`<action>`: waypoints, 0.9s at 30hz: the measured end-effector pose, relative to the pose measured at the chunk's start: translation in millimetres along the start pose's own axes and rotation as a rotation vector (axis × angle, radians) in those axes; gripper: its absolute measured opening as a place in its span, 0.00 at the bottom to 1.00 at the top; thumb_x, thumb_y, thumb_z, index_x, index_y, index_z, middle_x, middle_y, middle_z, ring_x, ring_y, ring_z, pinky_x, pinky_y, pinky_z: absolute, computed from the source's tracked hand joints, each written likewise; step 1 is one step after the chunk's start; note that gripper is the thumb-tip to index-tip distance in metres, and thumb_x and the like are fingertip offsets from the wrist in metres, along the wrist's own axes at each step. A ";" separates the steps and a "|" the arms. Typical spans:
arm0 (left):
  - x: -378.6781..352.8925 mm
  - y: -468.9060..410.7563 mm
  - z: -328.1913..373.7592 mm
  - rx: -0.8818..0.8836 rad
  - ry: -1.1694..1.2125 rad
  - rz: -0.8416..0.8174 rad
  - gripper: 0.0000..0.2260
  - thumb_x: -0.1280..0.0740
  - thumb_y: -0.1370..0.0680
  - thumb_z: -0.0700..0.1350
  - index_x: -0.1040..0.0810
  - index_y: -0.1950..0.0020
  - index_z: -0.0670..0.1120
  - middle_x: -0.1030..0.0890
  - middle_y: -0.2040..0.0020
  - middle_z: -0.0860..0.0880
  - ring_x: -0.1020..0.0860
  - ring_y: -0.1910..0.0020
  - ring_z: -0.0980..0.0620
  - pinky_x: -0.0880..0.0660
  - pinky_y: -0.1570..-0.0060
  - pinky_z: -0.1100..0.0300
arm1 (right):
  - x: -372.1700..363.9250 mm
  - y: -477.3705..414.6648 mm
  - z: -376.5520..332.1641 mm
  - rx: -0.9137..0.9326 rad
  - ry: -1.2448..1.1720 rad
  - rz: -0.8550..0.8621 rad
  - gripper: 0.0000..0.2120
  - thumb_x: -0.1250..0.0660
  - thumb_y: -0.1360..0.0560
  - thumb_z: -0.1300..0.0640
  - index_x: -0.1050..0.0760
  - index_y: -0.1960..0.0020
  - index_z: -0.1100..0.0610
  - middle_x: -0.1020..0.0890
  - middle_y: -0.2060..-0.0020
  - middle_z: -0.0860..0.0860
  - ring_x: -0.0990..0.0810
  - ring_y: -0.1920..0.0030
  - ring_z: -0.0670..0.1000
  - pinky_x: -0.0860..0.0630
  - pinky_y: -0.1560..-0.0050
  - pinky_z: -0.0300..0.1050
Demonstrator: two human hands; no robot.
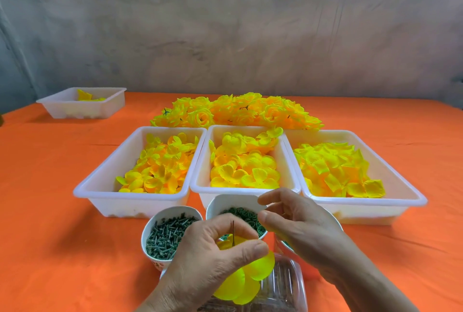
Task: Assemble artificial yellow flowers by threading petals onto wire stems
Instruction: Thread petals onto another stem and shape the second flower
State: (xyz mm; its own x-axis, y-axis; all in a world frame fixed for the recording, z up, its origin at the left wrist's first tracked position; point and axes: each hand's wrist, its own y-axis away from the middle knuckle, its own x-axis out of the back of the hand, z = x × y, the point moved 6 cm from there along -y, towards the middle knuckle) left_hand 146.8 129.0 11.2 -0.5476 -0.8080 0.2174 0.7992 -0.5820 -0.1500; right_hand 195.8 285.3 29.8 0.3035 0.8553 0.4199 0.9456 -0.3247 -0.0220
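A bright orange cloth [50, 186] covers the table. Behind it stands a grey wall [225, 23] with dark smudges. The cloth has a few soft folds.

Grey mottled wall [225, 23], blotchy and streaked, filling upper half. Orange cloth [50, 211] spread across lower half, faintly creased. Soft, even light.

Matt orange tablecloth [50, 186], glossy white plastic trays [105, 194]

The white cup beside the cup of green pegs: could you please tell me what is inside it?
Small dark green plastic rings fill the white cup. The left hand and right hand cover its near side, so the rest is hidden.
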 end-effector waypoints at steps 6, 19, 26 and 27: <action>-8.6 -0.3 -13.7 0.053 -0.204 0.002 0.16 0.27 0.42 0.64 0.16 0.63 0.56 0.16 0.62 0.51 0.18 0.62 0.51 0.20 0.57 0.52 | 5.0 -11.7 3.6 -0.001 0.001 0.007 0.05 0.31 0.26 0.53 0.20 0.50 0.48 0.16 0.62 0.46 0.20 0.61 0.42 0.23 0.53 0.49; -7.4 -3.6 -18.5 -0.045 -0.330 0.019 0.08 0.32 0.40 0.61 0.19 0.66 0.60 0.18 0.63 0.59 0.21 0.63 0.60 0.26 0.63 0.69 | 103.0 -111.8 37.3 -0.098 0.725 0.473 0.16 0.36 0.24 0.54 0.24 0.37 0.53 0.21 0.40 0.56 0.27 0.38 0.60 0.30 0.42 0.49; -6.0 -4.5 -22.1 -0.042 -0.325 0.061 0.10 0.32 0.41 0.62 0.19 0.65 0.60 0.18 0.62 0.61 0.20 0.53 0.62 0.27 0.57 0.73 | 114.5 -144.2 81.2 -0.324 0.994 0.338 0.25 0.34 0.26 0.53 0.33 0.30 0.52 0.27 0.35 0.55 0.33 0.33 0.59 0.31 0.39 0.51; -6.3 -4.4 -22.4 -0.042 -0.323 0.061 0.10 0.32 0.42 0.62 0.19 0.65 0.60 0.18 0.62 0.61 0.21 0.51 0.63 0.27 0.56 0.74 | 114.6 -144.8 84.4 -0.325 0.985 0.345 0.23 0.35 0.26 0.57 0.31 0.31 0.52 0.26 0.36 0.55 0.31 0.34 0.59 0.30 0.40 0.50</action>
State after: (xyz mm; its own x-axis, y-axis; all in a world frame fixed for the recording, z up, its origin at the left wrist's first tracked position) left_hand 141.2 134.6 -11.1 -0.3872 -0.7746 0.5001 0.8134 -0.5424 -0.2103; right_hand 103.6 464.5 4.6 0.1823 0.0467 0.9821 0.7077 -0.6997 -0.0981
